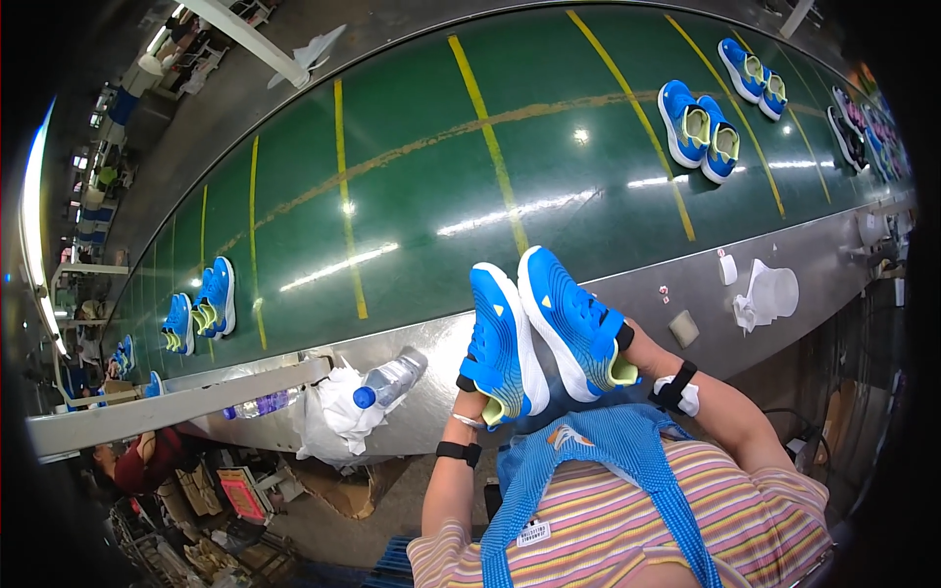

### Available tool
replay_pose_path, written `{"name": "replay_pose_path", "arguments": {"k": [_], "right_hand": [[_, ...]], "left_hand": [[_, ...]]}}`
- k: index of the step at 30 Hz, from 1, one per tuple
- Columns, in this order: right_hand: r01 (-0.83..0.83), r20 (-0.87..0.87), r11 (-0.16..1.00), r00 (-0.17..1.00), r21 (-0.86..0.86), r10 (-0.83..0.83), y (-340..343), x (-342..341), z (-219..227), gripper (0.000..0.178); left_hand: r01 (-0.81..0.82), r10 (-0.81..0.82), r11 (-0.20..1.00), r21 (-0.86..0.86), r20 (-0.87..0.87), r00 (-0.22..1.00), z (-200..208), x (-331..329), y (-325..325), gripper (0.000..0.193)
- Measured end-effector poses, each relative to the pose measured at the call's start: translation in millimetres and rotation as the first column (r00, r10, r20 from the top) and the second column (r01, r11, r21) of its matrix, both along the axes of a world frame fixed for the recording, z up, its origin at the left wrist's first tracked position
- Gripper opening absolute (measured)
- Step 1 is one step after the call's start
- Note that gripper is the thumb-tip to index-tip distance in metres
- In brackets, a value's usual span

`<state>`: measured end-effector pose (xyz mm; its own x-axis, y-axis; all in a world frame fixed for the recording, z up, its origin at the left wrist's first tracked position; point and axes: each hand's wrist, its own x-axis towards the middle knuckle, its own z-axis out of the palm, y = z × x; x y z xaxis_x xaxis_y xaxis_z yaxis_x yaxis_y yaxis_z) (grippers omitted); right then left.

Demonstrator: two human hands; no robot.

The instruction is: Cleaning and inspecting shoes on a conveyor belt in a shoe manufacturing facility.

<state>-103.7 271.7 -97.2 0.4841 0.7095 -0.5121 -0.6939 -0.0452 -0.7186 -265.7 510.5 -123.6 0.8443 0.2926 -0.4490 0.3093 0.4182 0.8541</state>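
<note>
My left hand (472,392) is inside a blue shoe with a white sole (502,338), holding it upright over the metal edge of the belt. My right hand (639,355) is inside the matching blue shoe (573,318), tilted beside the first one so the soles nearly touch. Both hands are mostly hidden by the shoes; only the wrists with black straps show. A blue apron and striped shirt fill the lower middle.
A green conveyor belt (421,206) with yellow lines carries blue shoe pairs at the left (206,304), upper right (701,127) and far right (753,71). A water bottle (390,380) and white cloth lie on the metal ledge, a white jug (774,292) at right.
</note>
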Motion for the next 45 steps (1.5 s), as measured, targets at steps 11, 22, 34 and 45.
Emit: {"name": "replay_pose_path", "arguments": {"k": [11, 22, 34, 45], "right_hand": [[0.223, 0.863, 0.867, 0.365, -0.445, 0.349, -7.2, -26.4, 33.9, 0.085], [-0.110, 0.643, 0.925, 0.689, -0.364, 0.335, -8.3, -2.0, -22.7, 0.070], [0.206, 0.054, 0.966, 0.978, -0.155, -0.200, 5.1, -7.7, 19.7, 0.043], [0.307, 0.320, 0.915, 0.922, -0.262, -0.218, -10.6, -26.9, -18.6, 0.034]], "left_hand": [[0.218, -0.080, 0.418, 0.882, -0.203, 0.976, 36.0, -16.2, -4.4, 0.087], [0.202, -0.151, 0.925, 0.320, -0.177, 0.973, -20.7, -5.0, 12.7, 0.052], [-0.081, 0.102, 0.990, 0.114, -0.193, 0.976, 1.3, 15.3, 2.3, 0.056], [-0.337, 0.271, 0.921, -0.196, -0.299, 0.915, 13.6, 30.0, -39.8, 0.047]]}}
